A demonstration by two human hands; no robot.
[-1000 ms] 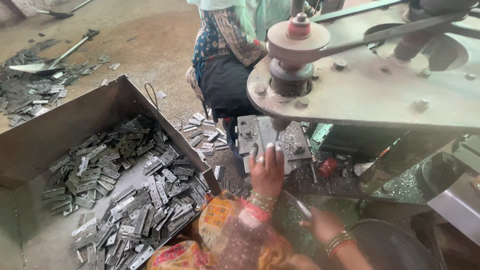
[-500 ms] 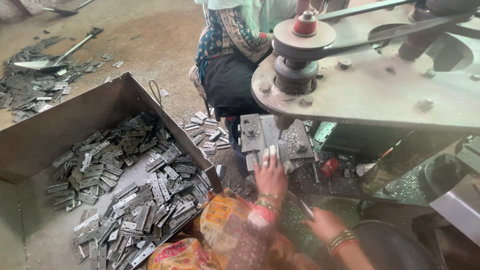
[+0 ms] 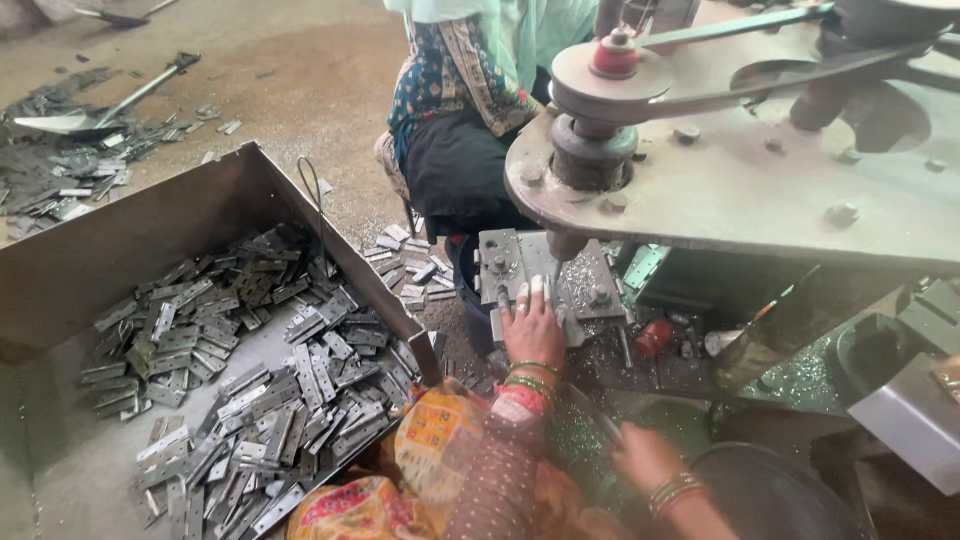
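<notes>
My left hand lies on the grey metal fixture block under the machine's spindle. Its fingers press down on a small hinge plate at the block's front edge. My right hand is lower and nearer to me, blurred, at the rim of a dark round pan. I cannot make out what it holds. Both wrists wear bangles. To my left stands a large open metal bin holding several flat grey hinge plates.
Another person in patterned clothes sits just beyond the fixture. The machine's heavy round table with pulley and belt overhangs on the right. Loose hinge plates lie on the floor. A shovel on a scrap pile is at far left.
My left hand stays on the fixture block, fingers shifting slightly. My right hand has drifted a little toward the dark pan. The view has shifted slightly.
</notes>
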